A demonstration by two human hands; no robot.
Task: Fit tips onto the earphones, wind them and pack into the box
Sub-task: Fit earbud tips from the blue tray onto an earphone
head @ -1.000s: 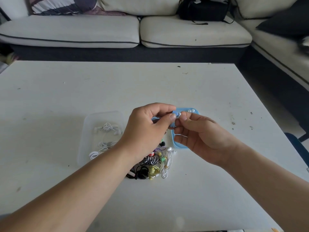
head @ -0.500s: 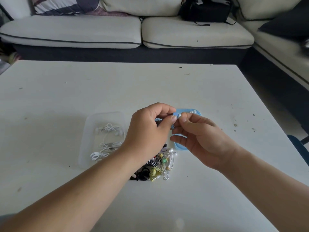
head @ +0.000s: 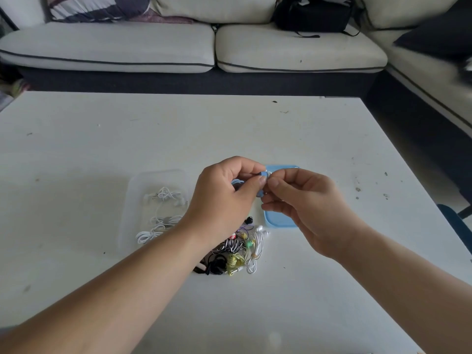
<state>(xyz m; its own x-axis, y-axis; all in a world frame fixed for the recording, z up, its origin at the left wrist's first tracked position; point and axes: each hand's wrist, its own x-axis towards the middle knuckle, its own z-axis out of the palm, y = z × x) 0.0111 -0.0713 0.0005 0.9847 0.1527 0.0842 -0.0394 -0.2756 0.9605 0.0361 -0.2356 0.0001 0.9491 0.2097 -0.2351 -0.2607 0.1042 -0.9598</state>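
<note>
My left hand (head: 224,198) grips a blue earphone (head: 263,175), its cord looped under my fingers. My right hand (head: 304,203) pinches something small at the earbud's end, thumb and forefinger meeting my left thumb; the piece itself is hidden. Both hands hover above a blue lid (head: 278,222) lying on the table. A clear plastic box (head: 155,180) to the left holds several wound white earphones (head: 163,195). A tangle of loose earphones (head: 237,254), black, striped, yellow, green and white, lies under my left wrist.
The white table (head: 255,129) spreads wide around the hands, with small specks on its right side. A cream sofa (head: 204,47) runs along the far edge, a black bag (head: 311,14) on it. A dark chair part (head: 457,226) shows at the right.
Both hands stay together over the blue lid; my right fingers have shifted slightly on the earbud. The view has moved a little.
</note>
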